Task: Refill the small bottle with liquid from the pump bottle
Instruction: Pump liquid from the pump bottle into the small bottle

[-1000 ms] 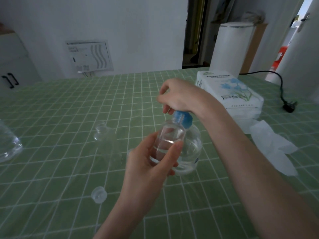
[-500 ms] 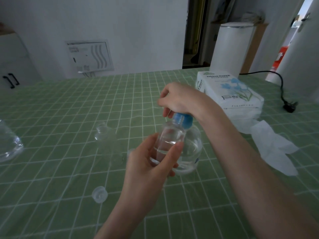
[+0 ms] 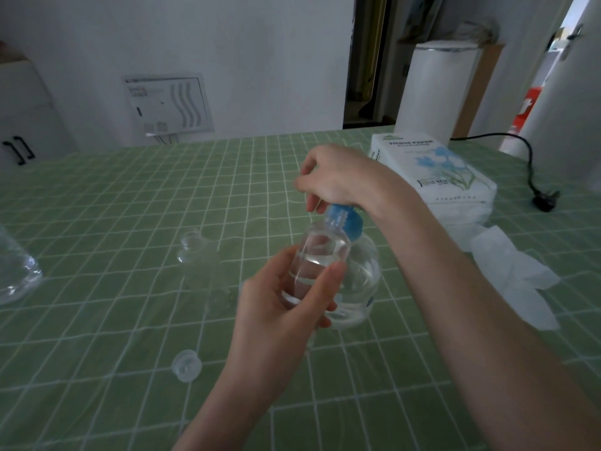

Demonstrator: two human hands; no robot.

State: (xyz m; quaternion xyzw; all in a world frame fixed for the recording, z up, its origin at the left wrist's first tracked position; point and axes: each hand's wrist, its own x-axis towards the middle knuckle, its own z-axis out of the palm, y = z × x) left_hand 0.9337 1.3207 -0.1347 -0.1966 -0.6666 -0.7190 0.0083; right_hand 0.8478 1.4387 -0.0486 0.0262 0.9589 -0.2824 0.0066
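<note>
**Small bottle held at the pump, both hands busy**

The left hand (image 3: 279, 310) grasps the small bottle (image 3: 320, 255), thumb on the near side and fingers wrapped round the far side, and holds it up off the table, tilted slightly to the right. The small bottle is clear and has some clear liquid inside. Its threaded neck points up at the blue pump head (image 3: 346, 221) and sits right against it.

The right hand (image 3: 335, 180) sits on top of the pump head with its fingers curled down over the front, so most of the pump head is hidden under the palm. Whether the spout touches the mouth of the small bottle cannot be told.

The pump bottle (image 3: 364, 284) stands on the table (image 3: 97, 206) directly behind the small bottle, round and clear, with liquid in its lower part.

The table has a green cloth with a white grid. To the left of the hands stands an empty clear jar (image 3: 195, 252), open at the top. Nearer the camera a small clear cap (image 3: 186, 366) lies on the cloth. At the left edge part of a large clear bottle (image 3: 14, 275) shows. On the right lie a tissue pack (image 3: 432, 170) and, just in front of it, a loose crumpled tissue (image 3: 517, 278). A black cord with a plug (image 3: 546, 198) lies at the far right.
</note>
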